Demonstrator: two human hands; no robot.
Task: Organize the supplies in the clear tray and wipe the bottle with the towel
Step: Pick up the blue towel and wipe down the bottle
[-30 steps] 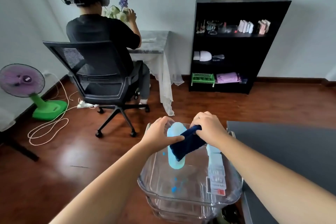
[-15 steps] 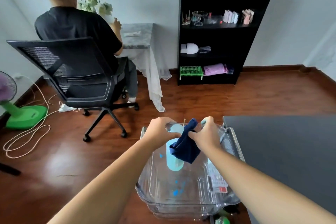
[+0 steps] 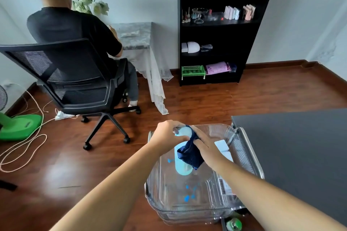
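I have both hands out over the clear tray, which sits at about 6 o'clock in my view, just beside the left edge of the dark desk. My left hand has its fingers closed around the upper part of the pale blue bottle, holding it up above the tray; the bottle hangs roughly upright with its rounded bottom end toward me. My right hand has its fingers pressed together on the dark blue towel, which is bunched against the bottle's right side and top, with a loose corner hanging down. In the tray, at its 3 o'clock side, I see a couple of white boxes and a labelled packet further toward me, partly hidden by my right forearm. A few small blue marks show through the tray's floor. At 11 o'clock a person in a black shirt sits in a black office chair at a small covered table, facing away from me. At 1 o'clock a black bookshelf stands against the wall. A green fan base sits on the wooden floor at 9 o'clock.
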